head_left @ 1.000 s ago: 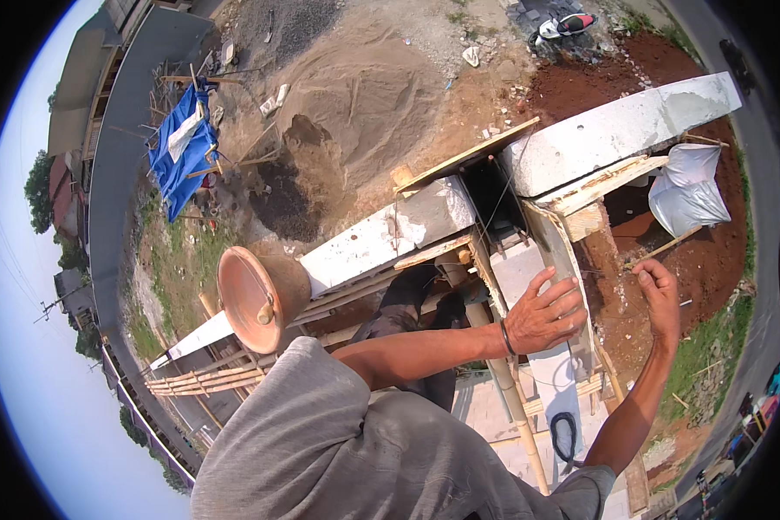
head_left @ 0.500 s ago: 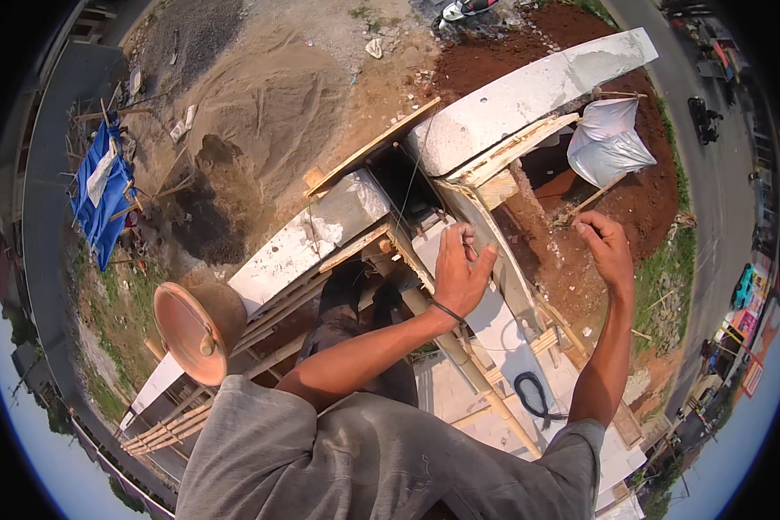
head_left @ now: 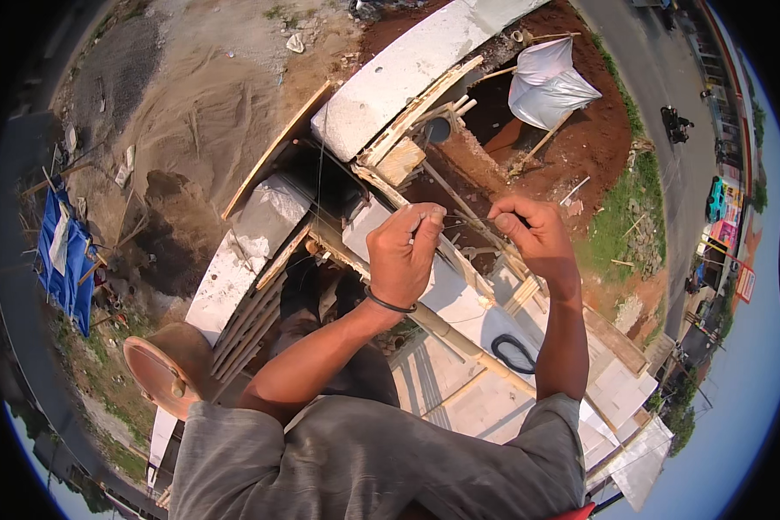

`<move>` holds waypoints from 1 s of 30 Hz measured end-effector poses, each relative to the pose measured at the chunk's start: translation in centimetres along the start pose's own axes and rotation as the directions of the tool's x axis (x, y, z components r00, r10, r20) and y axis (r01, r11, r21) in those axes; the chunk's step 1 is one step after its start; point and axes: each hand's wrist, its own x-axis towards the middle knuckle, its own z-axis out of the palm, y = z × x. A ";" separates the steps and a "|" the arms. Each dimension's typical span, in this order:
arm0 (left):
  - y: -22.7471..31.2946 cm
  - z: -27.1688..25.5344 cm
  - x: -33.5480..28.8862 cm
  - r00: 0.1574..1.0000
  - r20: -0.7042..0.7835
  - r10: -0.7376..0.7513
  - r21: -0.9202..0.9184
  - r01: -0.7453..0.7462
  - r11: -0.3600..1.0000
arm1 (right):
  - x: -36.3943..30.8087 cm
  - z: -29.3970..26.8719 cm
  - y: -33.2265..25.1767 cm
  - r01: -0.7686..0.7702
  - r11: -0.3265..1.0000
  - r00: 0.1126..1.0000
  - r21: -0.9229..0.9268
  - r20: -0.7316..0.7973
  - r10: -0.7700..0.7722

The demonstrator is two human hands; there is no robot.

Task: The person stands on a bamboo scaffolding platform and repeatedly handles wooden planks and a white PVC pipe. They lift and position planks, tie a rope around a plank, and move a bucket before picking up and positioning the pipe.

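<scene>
My left hand [head_left: 404,253], with a dark band around its wrist, is held up over the light blocks of the structure, its fingers curled and the thumb against them. Level with it and a short gap to the right, my right hand [head_left: 537,241] has its thumb and forefinger pinched together. Whatever either pinch holds is too small to make out. A coil of black wire or cord [head_left: 513,354] lies on the pale surface below my right hand. Ahead of my left hand, a dark rectangular opening [head_left: 325,178] breaks the white wall top [head_left: 390,95]; a thin line crosses it.
At the left, a reddish-brown bowl-shaped tub [head_left: 169,368] rests on the wall. Bamboo poles [head_left: 464,342] run beneath my arms. A long board [head_left: 277,147] edges the opening. Far below are a sand pile [head_left: 208,104], a blue tarp [head_left: 63,251] and a silvery sheet [head_left: 546,85].
The whole view has shifted, sliding the surroundings mostly leftward. My hands are slightly nearer each other. My left hand's fingers have curled in more tightly toward its thumb.
</scene>
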 end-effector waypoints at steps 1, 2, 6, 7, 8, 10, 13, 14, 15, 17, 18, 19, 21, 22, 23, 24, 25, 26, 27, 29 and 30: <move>-0.2 0.1 -0.1 1.000 0.023 -0.021 0.014 0.020 1.000 | -0.2 0.2 0.1 0.023 0.999 1.000 -0.034 0.002 -0.023; -0.3 0.2 -0.2 0.998 0.048 -0.050 0.034 0.049 0.998 | -0.2 0.5 0.2 0.056 0.997 0.998 -0.061 -0.029 -0.058; -1.0 0.7 -0.3 0.985 0.122 0.122 0.091 -0.134 0.987 | -0.4 0.6 0.6 0.039 0.987 0.991 -0.155 -0.117 -0.057; -1.1 0.8 -0.3 0.973 0.133 0.190 0.113 -0.205 0.972 | -0.4 0.4 0.7 0.031 0.991 0.993 -0.130 -0.110 -0.045; -1.1 0.9 -0.4 0.971 0.139 0.195 0.113 -0.211 0.971 | -0.5 0.3 0.7 0.016 0.993 0.993 -0.117 -0.118 -0.030; -1.0 1.0 -0.2 0.962 0.155 0.226 0.110 -0.244 0.964 | -0.5 0.2 0.6 0.044 0.977 0.991 -0.208 -0.117 -0.070; -0.9 1.0 0.5 0.979 0.203 -0.035 -0.003 0.036 0.999 | 0.0 0.5 0.3 0.230 0.839 0.946 -0.494 -0.087 -0.311; -1.0 1.1 0.9 0.928 0.280 -0.246 -0.152 0.296 0.943 | 0.3 0.7 0.2 0.316 0.756 0.900 -0.573 -0.072 -0.430; -0.9 1.2 1.2 0.883 0.333 -0.330 -0.317 0.435 0.843 | 0.5 1.0 0.1 0.361 0.663 0.858 -0.656 -0.046 -0.512; -0.9 1.3 1.5 0.738 0.496 -0.457 -0.542 0.675 0.501 | 0.5 1.3 0.0 0.415 0.597 0.822 -0.687 0.001 -0.570; -1.0 1.1 1.4 0.680 0.552 -0.483 -0.579 0.729 0.365 | 0.4 1.4 0.0 0.443 0.565 0.797 -0.696 0.018 -0.603; -1.0 1.1 1.3 0.677 0.544 -0.496 -0.586 0.729 0.353 | 0.3 1.4 0.0 0.438 0.558 0.819 -0.705 0.056 -0.571; -1.1 1.3 0.7 0.680 0.512 -0.524 -0.619 0.716 0.323 | 0.2 1.2 0.2 0.448 0.544 0.838 -0.709 0.121 -0.532; -1.3 1.2 0.2 0.716 0.461 -0.524 -0.563 0.693 0.451 | 0.3 1.0 0.5 0.418 0.599 0.862 -0.684 0.090 -0.499; -1.5 1.5 -0.1 0.870 0.256 -0.421 -0.515 0.491 0.702 | 0.4 0.8 0.8 0.380 0.649 0.886 -0.659 0.058 -0.460; -1.7 1.8 -0.5 0.966 0.067 -0.249 -0.391 0.255 0.884 | 0.5 0.5 1.2 0.342 0.700 0.908 -0.626 0.029 -0.418; -1.9 2.2 -1.0 0.997 -0.067 -0.047 -0.203 0.032 0.979 | 0.8 0.3 1.7 0.294 0.729 0.917 -0.618 -0.031 -0.397; -2.1 2.4 -1.7 0.990 -0.104 0.097 -0.120 -0.110 0.987 | 1.4 0.1 2.3 0.253 0.761 0.923 -0.597 -0.088 -0.375; -2.4 2.6 -2.4 0.987 -0.032 0.155 0.004 -0.155 0.988 | 1.9 0.1 3.0 0.210 0.813 0.925 -0.544 -0.158 -0.344; -3.0 2.7 -3.1 0.928 0.090 0.361 0.304 -0.370 0.878 | 2.7 0.4 4.4 0.157 0.824 0.947 -0.545 -0.153 -0.282; -3.4 2.7 -3.2 0.885 0.116 0.452 0.443 -0.453 0.774 | 3.0 0.7 5.0 0.146 0.852 0.957 -0.503 -0.146 -0.250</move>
